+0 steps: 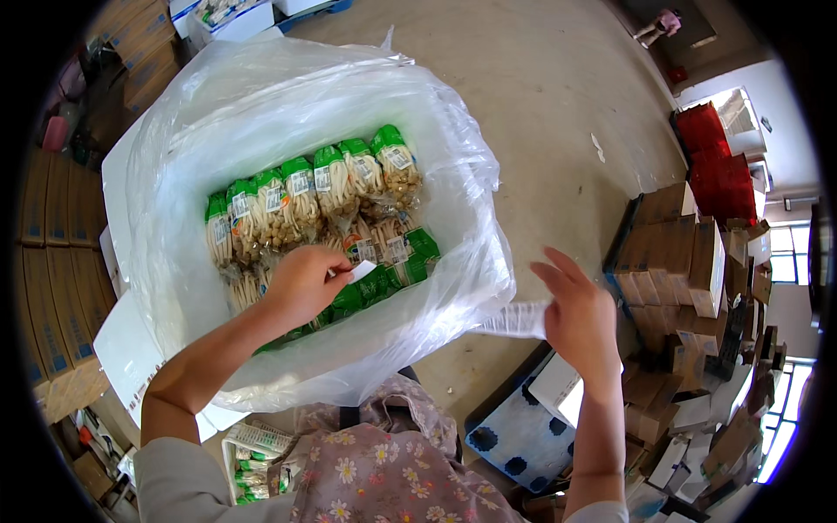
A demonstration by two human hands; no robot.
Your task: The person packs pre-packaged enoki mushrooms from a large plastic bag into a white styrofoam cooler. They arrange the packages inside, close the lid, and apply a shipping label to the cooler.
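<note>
My left hand (304, 284) is over a box lined with a clear plastic liner bag (451, 150), pinching a small white paper slip or label (361, 270) between thumb and fingers. Beneath it, green and clear packs of mushrooms (301, 196) with printed labels lie in two rows; the hand hides part of the near row. My right hand (582, 320) is raised beyond the box's right side, slightly blurred, fingers apart. A translucent ribbed strip (516, 320) extends from the liner's edge to behind this hand; whether the hand touches it I cannot tell.
Stacked cartons (55, 307) stand at the left. A white plastic basket (258, 437) with more packs is below the box. At the right are a blue pallet (523, 425), cartons (667, 248) and red bundles (713, 163). A person (666, 23) is far off at the upper right.
</note>
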